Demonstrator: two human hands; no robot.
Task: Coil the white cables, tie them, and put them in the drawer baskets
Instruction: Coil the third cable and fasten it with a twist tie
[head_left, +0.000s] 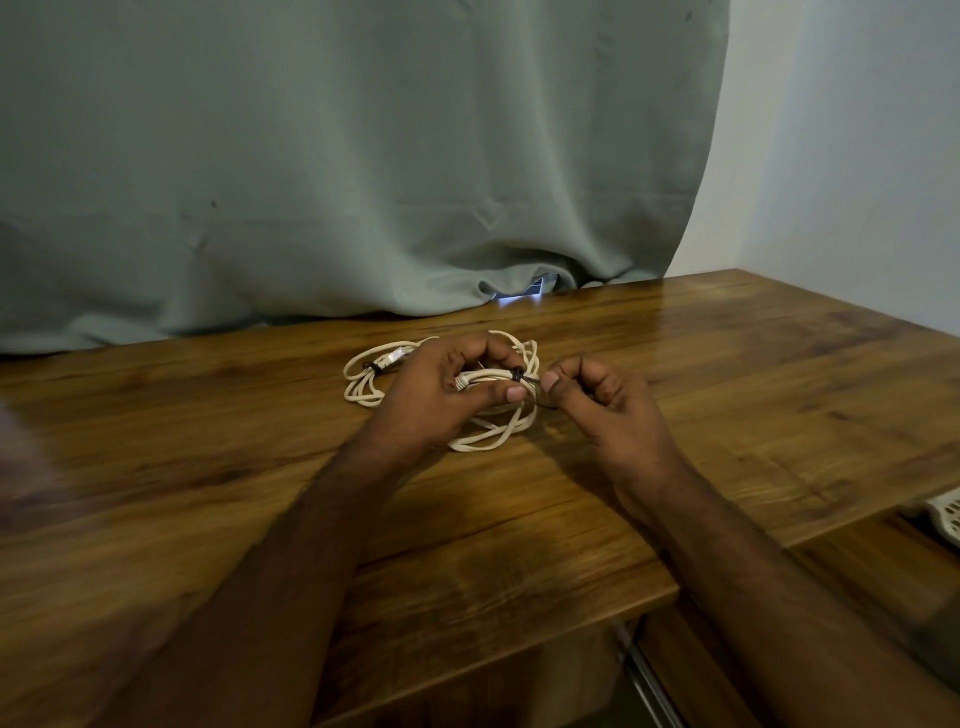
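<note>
A coiled white cable (483, 439) lies in the middle of the wooden table (727, 364). My left hand (441, 395) grips a bundle of its strands, with a plug end sticking out between thumb and fingers. A thin black tie (518, 375) wraps that bundle just right of my left fingertips. My right hand (597, 400) pinches the tie's free end between thumb and forefinger, close beside the left hand. Another white cable (363, 382), coiled and bound with a dark tie, lies on the table just left of my left hand.
A grey-green curtain (363, 156) hangs along the table's far edge. A white basket's rim (945, 512) shows in the open drawer at the right edge, below the tabletop. A metal drawer rail (649, 675) runs under the table's front edge.
</note>
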